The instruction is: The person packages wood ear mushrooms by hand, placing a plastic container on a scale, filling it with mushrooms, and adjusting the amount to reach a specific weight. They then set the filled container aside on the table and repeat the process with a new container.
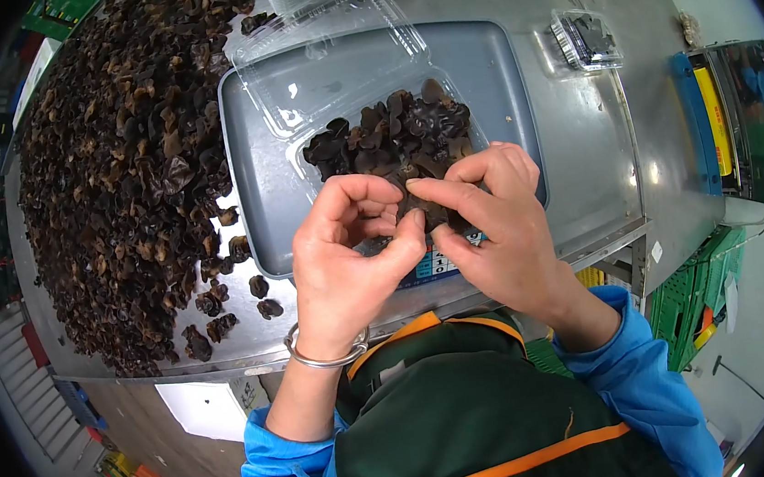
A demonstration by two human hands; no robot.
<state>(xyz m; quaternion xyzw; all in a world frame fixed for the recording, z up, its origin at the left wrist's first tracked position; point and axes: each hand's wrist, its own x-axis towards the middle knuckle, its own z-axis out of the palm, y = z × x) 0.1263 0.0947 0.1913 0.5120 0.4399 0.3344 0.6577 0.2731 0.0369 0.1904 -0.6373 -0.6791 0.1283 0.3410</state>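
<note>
Left hand (pixel 343 244) and right hand (pixel 507 229) pinch a wood-ear mushroom (pixel 430 214) finger-to-thumb, an open plastic clamshell (pixel 333 64) at twelve o'clock.

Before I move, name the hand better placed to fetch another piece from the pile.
Probably the left hand: the pile lies on its side, while the right hand is farther away. Both hold a dark piece, so neither is free.

Fungus heap (pixel 132 171) left of tray (pixel 499 71), container (pixel 333 64) on tray, fungus pieces (pixel 390 132) in container, box (pixel 588 39) right of tray
</note>
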